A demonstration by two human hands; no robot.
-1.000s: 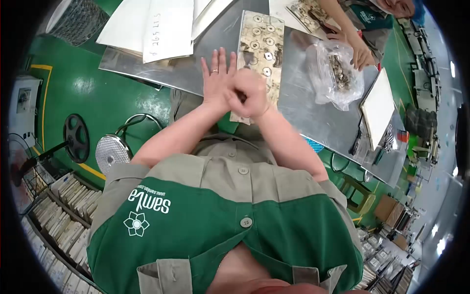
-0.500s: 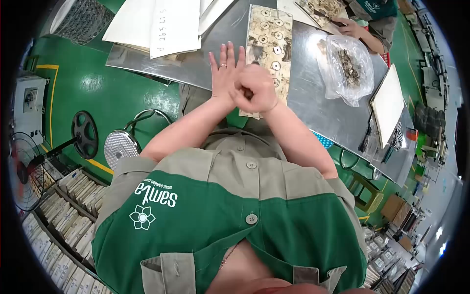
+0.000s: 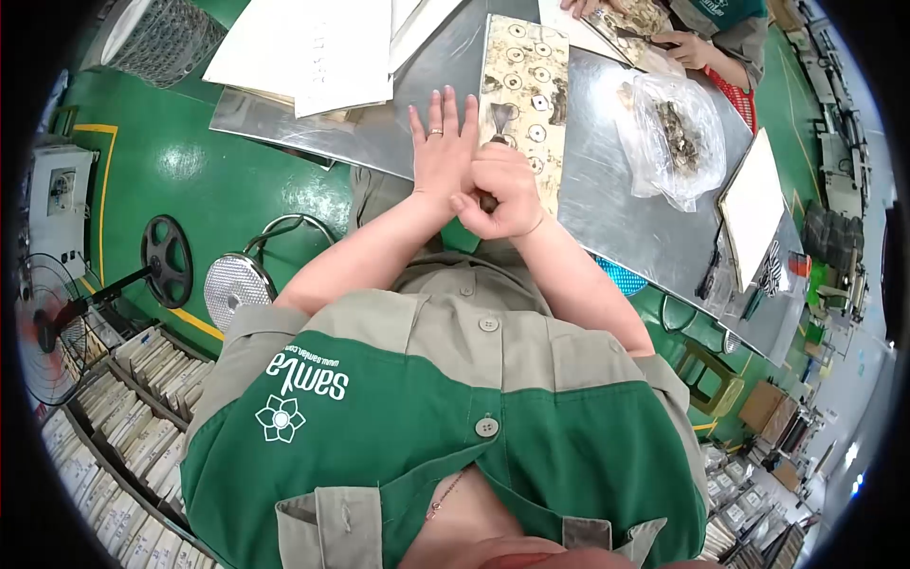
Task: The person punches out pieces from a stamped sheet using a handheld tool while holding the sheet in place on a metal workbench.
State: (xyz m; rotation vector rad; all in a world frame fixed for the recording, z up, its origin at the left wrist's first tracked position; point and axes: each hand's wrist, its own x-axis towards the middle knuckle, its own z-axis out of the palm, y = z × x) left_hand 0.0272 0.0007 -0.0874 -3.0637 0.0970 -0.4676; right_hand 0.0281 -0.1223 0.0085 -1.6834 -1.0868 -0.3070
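The right hand (image 3: 505, 194) is wrapped around the handle of a scraper (image 3: 503, 116), its blade pointing away from the body over the stained board (image 3: 516, 83); the board lies on the table (image 3: 599, 161), long axis running away from the person, far end leaning slightly right. The left hand (image 3: 443, 163) is flat beside it, fingers spread

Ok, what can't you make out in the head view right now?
- Hand tool: head view, most of its handle covered by the right hand.
- Left hand: head view, thumb hidden by the right hand.
- White sheet: head view, writing too faint and blurred to read.
- Co-worker's upper hand: head view, cut off by the top edge.
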